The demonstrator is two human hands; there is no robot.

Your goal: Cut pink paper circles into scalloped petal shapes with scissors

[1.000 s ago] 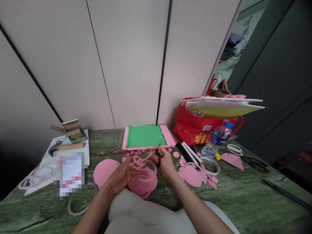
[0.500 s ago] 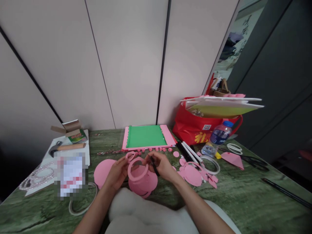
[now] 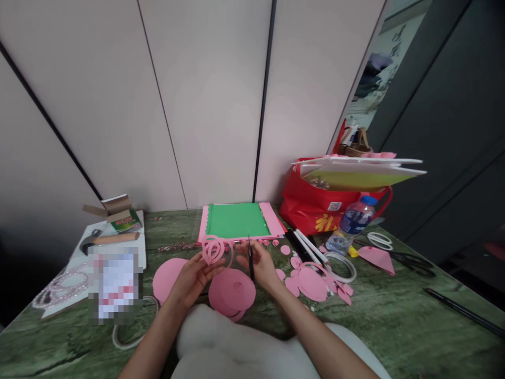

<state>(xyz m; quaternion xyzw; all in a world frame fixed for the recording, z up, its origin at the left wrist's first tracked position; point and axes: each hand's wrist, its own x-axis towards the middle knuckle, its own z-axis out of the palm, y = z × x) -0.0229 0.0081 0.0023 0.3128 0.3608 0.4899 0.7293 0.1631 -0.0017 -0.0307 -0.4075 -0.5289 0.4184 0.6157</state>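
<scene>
Above the table's middle, my left hand (image 3: 197,279) pinches a pink paper strip coiled in a loose spiral (image 3: 213,250). One of its loops reaches toward the other hand. My right hand (image 3: 263,267) is closed around a slim black pointed tool (image 3: 251,260), perhaps tweezers, with its thin tip upward. Whether it also touches the paper loop, I cannot tell. Below the hands lies a stack of pink paper discs (image 3: 232,295), the top one with a spiral cut. Another pink disc (image 3: 168,279) is beside my left hand, partly covered by it.
Behind the hands lies a green sheet (image 3: 236,220) on pink paper, with small pink rolls along its front. Pink scraps (image 3: 311,281), pens (image 3: 310,247), a tape roll (image 3: 343,267), scissors (image 3: 412,261), a water bottle (image 3: 353,223) and a red bag (image 3: 300,197) are rightward. A hammer (image 3: 112,238) lies left.
The pink strip has lifted and bunched into tighter loops at my left hand. The black tool has swung from pointing down to tip upward. The disc stack beneath is more exposed.
</scene>
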